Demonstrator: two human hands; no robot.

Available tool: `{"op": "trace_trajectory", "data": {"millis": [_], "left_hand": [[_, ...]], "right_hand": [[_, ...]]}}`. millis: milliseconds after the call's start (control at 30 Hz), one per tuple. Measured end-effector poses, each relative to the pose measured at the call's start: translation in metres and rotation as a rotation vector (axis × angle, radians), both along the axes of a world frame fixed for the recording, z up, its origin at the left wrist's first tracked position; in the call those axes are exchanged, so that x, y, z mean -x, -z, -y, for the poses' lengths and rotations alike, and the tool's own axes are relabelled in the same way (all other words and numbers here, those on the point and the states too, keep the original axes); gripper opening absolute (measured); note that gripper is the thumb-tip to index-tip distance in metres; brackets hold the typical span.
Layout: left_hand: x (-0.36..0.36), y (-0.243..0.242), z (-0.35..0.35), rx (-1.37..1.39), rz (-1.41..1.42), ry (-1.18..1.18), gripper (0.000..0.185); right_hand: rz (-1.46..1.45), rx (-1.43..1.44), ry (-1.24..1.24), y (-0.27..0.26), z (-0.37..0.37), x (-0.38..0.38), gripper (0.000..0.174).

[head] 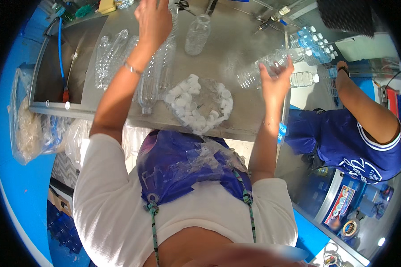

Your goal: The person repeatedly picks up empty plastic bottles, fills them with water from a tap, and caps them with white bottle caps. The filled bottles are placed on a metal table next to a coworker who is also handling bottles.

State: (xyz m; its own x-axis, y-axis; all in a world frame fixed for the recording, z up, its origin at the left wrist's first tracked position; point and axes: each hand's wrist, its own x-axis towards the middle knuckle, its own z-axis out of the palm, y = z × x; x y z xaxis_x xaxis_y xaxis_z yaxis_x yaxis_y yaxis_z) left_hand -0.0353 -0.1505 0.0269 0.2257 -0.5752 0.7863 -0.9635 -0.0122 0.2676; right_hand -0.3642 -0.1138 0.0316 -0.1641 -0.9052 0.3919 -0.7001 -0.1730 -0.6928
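Observation:
My right hand point(276, 78) is closed around a clear plastic bottle point(270, 63) at the right side of the steel counter point(230, 43). A second blurred clear shape lies just left of it. My left hand point(153, 25) reaches to the far edge of view, above the clear empty bottles; its fingertips are cut off, so whether it grips one is unclear. Under and beside my left forearm several uncapped bottles point(103, 63) lie on the counter. Another uncapped bottle point(197, 35) is farther back. White bottle caps point(183, 101) sit in an open clear plastic bag before me.
A steel sink point(56, 63) with a blue hose point(60, 50) is at the left. Capped, filled bottles point(312, 43) are grouped beyond a clear panel on the right, where another person's arm point(357, 90) reaches in. Metal valves point(274, 18) stand at the back.

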Motion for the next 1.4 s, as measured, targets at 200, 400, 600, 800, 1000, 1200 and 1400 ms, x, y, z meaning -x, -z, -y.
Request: {"op": "trace_trajectory", "data": {"millis": [200, 400, 600, 800, 1000, 1200, 1400], "left_hand": [[0.178, 0.044, -0.015, -0.306, -0.304, 0.898, 0.074], [0.281, 0.073, 0.064, -0.438, -0.644, 1.148, 0.096], [0.271, 0.084, 0.066, -0.460, -0.542, 1.067, 0.089], [0.262, 0.069, 0.069, -0.617, -0.471, 1.111, 0.093], [0.216, 0.075, 0.052, -0.654, -0.633, 0.836, 0.097], [0.190, 0.077, 0.026, -0.554, -0.476, 0.680, 0.085], [0.115, 0.084, -0.040, -0.914, -0.329, 0.367, 0.030]], "right_hand": [[-0.051, 0.024, 0.174, 0.010, 0.003, 0.070, 0.067], [-0.066, 0.024, 0.134, 0.021, 0.026, 0.090, 0.070], [0.005, -0.030, 0.035, 0.018, 0.015, 0.107, 0.069], [0.044, -0.005, -0.076, 0.021, 0.039, 0.107, 0.068], [0.043, 0.043, -0.252, 0.030, 0.069, 0.087, 0.067], [-0.047, 0.027, -0.254, 0.033, 0.084, 0.087, 0.069], [0.214, -0.167, -0.400, 0.011, 0.091, 0.106, 0.057]]}}
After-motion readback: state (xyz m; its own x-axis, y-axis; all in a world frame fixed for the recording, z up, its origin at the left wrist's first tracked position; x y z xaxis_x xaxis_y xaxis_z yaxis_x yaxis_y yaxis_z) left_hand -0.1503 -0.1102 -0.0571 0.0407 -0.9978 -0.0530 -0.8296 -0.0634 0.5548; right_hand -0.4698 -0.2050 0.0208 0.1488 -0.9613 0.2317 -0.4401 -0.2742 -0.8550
